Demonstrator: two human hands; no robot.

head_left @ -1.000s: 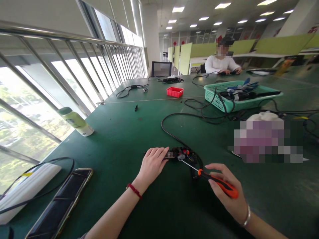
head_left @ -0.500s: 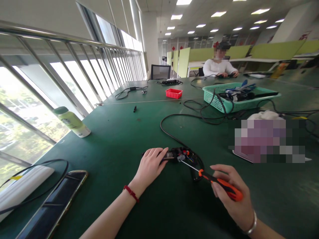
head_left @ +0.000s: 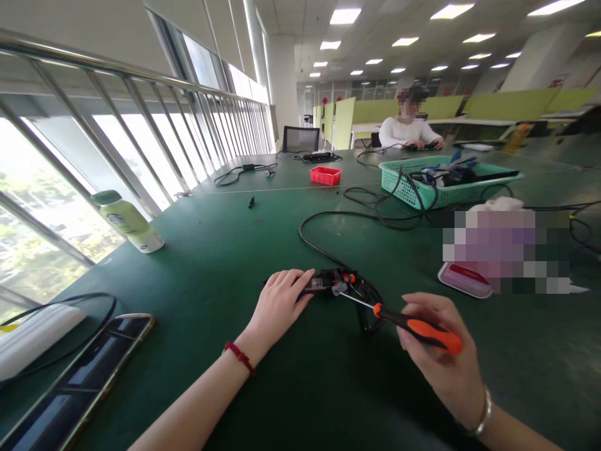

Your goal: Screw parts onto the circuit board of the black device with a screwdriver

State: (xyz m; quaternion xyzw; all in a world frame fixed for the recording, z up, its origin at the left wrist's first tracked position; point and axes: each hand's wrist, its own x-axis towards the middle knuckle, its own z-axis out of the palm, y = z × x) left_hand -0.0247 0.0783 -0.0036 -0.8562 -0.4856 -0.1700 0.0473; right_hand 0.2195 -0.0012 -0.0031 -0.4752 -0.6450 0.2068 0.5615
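Note:
My left hand is wrapped over a long black device lying on the green table, its far part under my fingers. At its right end the casing is open, with small red parts and thin coloured wires showing. My right hand grips an orange-and-black screwdriver between thumb and fingers. Its thin metal shaft points left, and the tip meets a small grey part on the opened end; the exact contact is too small to make out. A black cable runs from the device up the table.
A teal basket of tools and cables stands at the right back, near a small red bin. On the left are a green bottle, a phone and a white object with a cable. Across the table sits a person.
The screwdriver's handle has come up a little and lies flatter, with my right hand shifted along with it. My left hand keeps its hold on the device. The camera view has shifted slightly.

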